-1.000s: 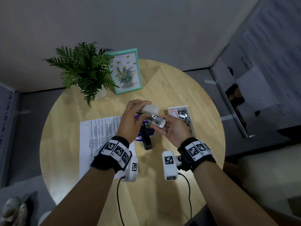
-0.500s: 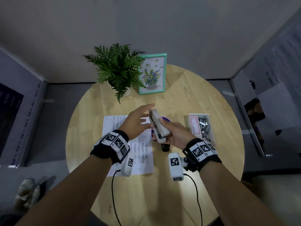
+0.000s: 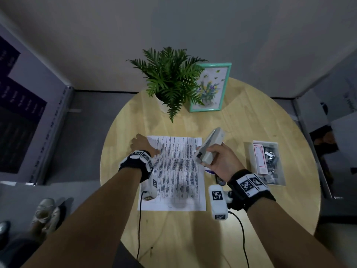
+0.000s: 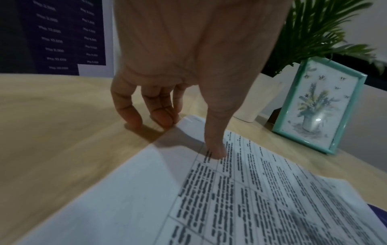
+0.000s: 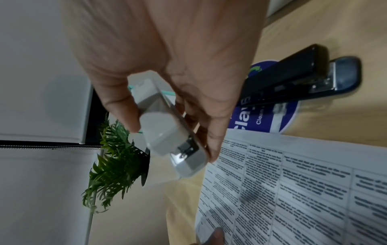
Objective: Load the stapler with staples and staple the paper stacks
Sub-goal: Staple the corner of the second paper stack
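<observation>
Stapler: white stapler (image 3: 209, 147) held above the table, tilted, its mouth end lowest, just off the right edge of the paper.
Right hand: right hand (image 3: 220, 161) wraps its curled fingers and thumb round the white stapler's body.
Paper: printed paper stack (image 3: 175, 173) lies flat on the round wooden table (image 3: 251, 238), left of the held stapler.
Left hand: left hand (image 3: 142, 146) rests at the paper's far left corner; thumb (image 4: 215, 145) presses on the sheet, fingertips (image 4: 161, 117) touch the table at the corner's edge; nothing is grasped.
Beneath the grip: black stapler (image 5: 293, 77) lies on a blue round sticker (image 5: 270, 114).
Right of the grip: clear box of staples (image 3: 267, 161).
Beyond the grip: potted fern (image 3: 172, 82) and teal picture frame (image 3: 210, 88).
</observation>
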{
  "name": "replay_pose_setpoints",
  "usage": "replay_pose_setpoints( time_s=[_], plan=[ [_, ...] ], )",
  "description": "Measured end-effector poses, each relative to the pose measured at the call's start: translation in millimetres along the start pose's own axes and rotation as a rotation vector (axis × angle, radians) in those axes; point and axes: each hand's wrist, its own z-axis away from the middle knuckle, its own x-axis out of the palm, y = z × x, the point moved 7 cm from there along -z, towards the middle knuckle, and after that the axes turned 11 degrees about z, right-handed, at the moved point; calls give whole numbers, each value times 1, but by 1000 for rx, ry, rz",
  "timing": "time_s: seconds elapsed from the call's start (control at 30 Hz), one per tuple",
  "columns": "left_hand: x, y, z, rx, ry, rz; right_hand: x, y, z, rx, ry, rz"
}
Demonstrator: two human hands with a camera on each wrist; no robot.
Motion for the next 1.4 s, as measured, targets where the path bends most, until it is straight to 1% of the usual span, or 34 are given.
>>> replay_pose_setpoints(
  time_s=[0.1, 0.23, 0.33, 0.43, 0.53, 0.7, 0.8, 0.87, 0.97, 1.03, 1.1, 1.17, 1.23, 1.3, 1.4],
  plan=[
    [3, -1, -5, -30, -19, 98, -1, -2, -8, -13, 66, -10],
    [7, -4, -7, -13, -90, 123, -3, -6, -11, -7, 154, -82],
    [8, 1, 0, 60, -79, 140, -8, -11, -8, -22, 215, -63],
    [8, 9, 11, 184, -52, 255, -15, -14, -6, -30, 292, -36],
    [11, 15, 26, 284, -141, 424, -19, -19, -2, -42, 361, -14],
    [1, 30, 64, 356, -300, 739, -17, -34, 8, -110, 399, 38],
    [-4, 41, 81, 386, -353, 803, -11, -52, 19, -199, 402, 94],
    [-5, 53, 93, 433, -413, 777, -1, -66, 27, -257, 362, 161],
    [-8, 80, 112, 567, -475, 644, 20, -81, 34, -278, 264, 344],
    [-11, 94, 119, 624, -479, 595, 32, -86, 39, -286, 197, 471],
    [-17, 102, 125, 653, -483, 612, 40, -92, 48, -301, 181, 536],
    [-21, 102, 126, 652, -498, 588, 35, -95, 51, -313, 202, 505],
    [-23, 95, 129, 651, -498, 485, 21, -91, 49, -277, 232, 381],
    [-25, 85, 128, 678, -448, 375, 7, -86, 48, -221, 278, 294],
    [-35, 83, 130, 703, -361, 234, -10, -91, 55, -252, 392, 260]
  ],
)
